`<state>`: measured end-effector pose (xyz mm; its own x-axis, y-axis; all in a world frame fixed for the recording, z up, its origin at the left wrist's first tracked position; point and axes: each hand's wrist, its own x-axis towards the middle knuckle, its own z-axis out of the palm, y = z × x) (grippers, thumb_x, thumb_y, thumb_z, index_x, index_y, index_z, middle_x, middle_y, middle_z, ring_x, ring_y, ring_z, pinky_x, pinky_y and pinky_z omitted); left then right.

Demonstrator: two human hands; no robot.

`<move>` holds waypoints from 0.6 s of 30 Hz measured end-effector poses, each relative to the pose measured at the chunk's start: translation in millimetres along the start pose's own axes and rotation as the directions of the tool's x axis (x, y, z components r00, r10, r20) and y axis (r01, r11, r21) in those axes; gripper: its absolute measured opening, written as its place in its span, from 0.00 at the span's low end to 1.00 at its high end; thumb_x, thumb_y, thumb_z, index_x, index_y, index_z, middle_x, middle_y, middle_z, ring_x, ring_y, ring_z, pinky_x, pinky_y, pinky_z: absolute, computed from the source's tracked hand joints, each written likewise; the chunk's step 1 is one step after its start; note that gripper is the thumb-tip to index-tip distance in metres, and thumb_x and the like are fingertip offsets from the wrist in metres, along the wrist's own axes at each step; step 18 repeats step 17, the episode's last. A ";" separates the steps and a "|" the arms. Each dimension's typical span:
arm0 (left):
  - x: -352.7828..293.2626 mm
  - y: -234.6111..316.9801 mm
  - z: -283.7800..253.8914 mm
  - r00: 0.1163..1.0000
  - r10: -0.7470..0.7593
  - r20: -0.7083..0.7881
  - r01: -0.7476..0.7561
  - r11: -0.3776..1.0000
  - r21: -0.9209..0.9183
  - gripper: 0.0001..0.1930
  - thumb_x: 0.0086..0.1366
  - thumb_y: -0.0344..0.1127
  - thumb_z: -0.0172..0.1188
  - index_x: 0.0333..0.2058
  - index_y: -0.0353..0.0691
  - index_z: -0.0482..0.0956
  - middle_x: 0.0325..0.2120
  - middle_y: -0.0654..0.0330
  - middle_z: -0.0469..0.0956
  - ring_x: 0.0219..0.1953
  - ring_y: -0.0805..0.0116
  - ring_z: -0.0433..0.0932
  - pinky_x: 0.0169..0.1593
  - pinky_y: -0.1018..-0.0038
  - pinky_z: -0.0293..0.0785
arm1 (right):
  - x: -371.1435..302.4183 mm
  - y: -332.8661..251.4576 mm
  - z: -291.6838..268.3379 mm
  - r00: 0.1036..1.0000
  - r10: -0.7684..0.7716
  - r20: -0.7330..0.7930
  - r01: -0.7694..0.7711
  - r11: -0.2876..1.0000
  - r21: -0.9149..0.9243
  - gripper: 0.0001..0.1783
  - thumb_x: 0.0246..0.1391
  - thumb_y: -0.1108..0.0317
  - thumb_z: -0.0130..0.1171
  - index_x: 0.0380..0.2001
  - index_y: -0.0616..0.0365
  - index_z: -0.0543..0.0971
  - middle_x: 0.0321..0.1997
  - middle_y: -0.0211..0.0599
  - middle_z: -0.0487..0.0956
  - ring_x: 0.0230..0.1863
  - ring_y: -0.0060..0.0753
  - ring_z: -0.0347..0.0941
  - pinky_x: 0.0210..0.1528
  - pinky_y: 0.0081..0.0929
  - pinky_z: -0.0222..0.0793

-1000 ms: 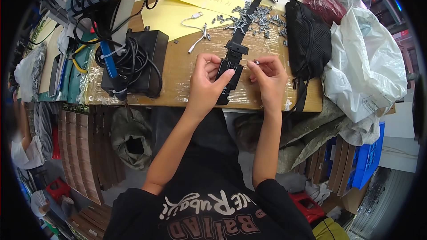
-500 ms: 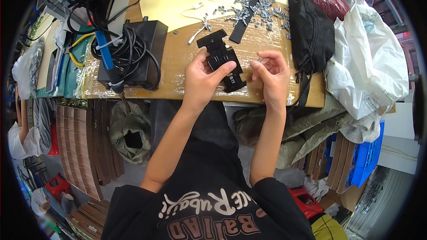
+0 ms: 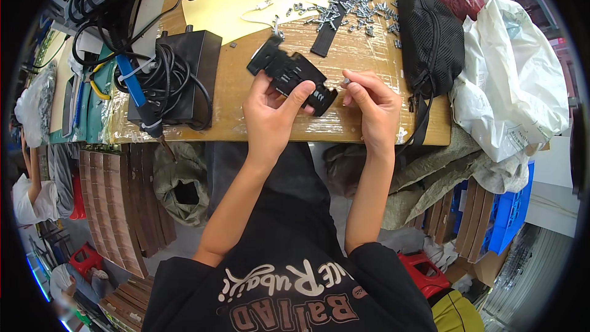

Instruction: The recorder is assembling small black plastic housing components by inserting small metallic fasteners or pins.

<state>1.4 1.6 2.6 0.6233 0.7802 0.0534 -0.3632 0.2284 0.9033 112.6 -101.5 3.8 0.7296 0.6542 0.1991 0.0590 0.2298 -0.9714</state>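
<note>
My left hand (image 3: 270, 110) grips a black plastic bracket-like part (image 3: 289, 74), with the thumb across its face and the fingers underneath. The part is tilted, its far end toward the upper left. Just to its right, my right hand (image 3: 373, 101) pinches a small grey metal piece (image 3: 346, 79) between thumb and fingertips, apart from the black part. Many more small grey metal pieces (image 3: 365, 9) lie scattered at the back of the table. A short white cable (image 3: 261, 9) rests on yellow paper behind the black part.
On the table (image 3: 246, 55), a black box (image 3: 196, 55) with coiled cables and a blue-handled soldering iron (image 3: 136, 77) stand at left. A black mesh bag (image 3: 432, 43) with its strap lies at right, beside a white plastic bag (image 3: 513, 80). Yellow paper (image 3: 212, 9) covers the back.
My left hand has turned the black part counterclockwise, so its far end has swung left. My right hand has barely shifted and still pinches the small piece. The view has moved slightly.
</note>
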 end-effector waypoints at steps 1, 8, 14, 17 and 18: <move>0.6 -0.5 -1.1 1.000 -0.023 -0.005 0.023 1.000 -0.014 0.12 0.54 0.26 0.59 0.36 0.32 0.69 0.29 0.60 0.75 0.30 0.75 0.75 0.32 0.80 0.75 | 0.8 -0.5 0.4 1.000 0.001 -0.002 -0.001 1.000 0.003 0.09 0.45 0.80 0.57 0.34 0.65 0.78 0.29 0.33 0.74 0.25 0.17 0.68 0.28 0.13 0.65; -0.3 6.3 -4.0 0.996 -0.093 0.015 0.094 0.987 -0.131 0.10 0.54 0.25 0.58 0.35 0.29 0.70 0.30 0.56 0.76 0.30 0.72 0.76 0.34 0.78 0.75 | 0.2 0.5 3.9 0.997 0.070 -0.045 -0.069 0.997 0.037 0.07 0.44 0.80 0.57 0.31 0.66 0.76 0.32 0.34 0.74 0.28 0.18 0.69 0.32 0.12 0.66; -2.0 3.4 -6.6 0.998 -0.044 0.039 0.048 0.995 -0.089 0.11 0.54 0.25 0.57 0.36 0.29 0.70 0.30 0.56 0.76 0.28 0.72 0.76 0.36 0.77 0.74 | 1.6 5.2 1.6 0.999 -0.015 -0.028 0.014 0.999 -0.037 0.06 0.44 0.82 0.56 0.29 0.67 0.76 0.33 0.33 0.72 0.33 0.18 0.69 0.33 0.14 0.65; -3.5 3.7 -5.6 0.998 -0.031 0.059 0.035 0.997 -0.065 0.10 0.55 0.25 0.57 0.37 0.30 0.71 0.30 0.56 0.76 0.29 0.71 0.76 0.38 0.77 0.73 | 1.1 7.9 0.8 1.000 -0.013 -0.015 0.012 1.000 -0.024 0.06 0.43 0.82 0.56 0.29 0.67 0.76 0.33 0.34 0.72 0.32 0.19 0.69 0.33 0.13 0.65; -3.5 3.7 -5.6 0.998 -0.031 0.059 0.035 0.997 -0.065 0.10 0.55 0.25 0.57 0.37 0.30 0.71 0.30 0.56 0.76 0.29 0.71 0.76 0.38 0.77 0.73 | 1.1 7.9 0.8 1.000 -0.013 -0.015 0.012 1.000 -0.024 0.06 0.43 0.82 0.56 0.29 0.67 0.76 0.33 0.34 0.72 0.32 0.19 0.69 0.33 0.13 0.65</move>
